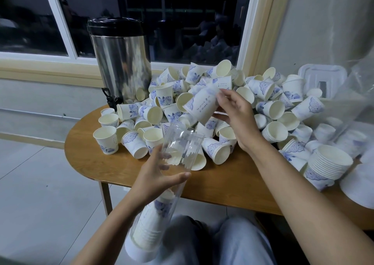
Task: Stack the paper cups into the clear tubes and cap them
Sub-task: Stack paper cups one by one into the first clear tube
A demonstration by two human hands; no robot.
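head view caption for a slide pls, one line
Left hand grips a clear tube part-filled with stacked cups while the right hand holds a paper cup above the pile on the table

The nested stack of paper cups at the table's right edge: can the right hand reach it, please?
Probably yes: the nested white paper cup stack lies unobstructed near the right hand, whose grip holds another cup.

Head-worn camera looks forward and down, close over the table [232,181].
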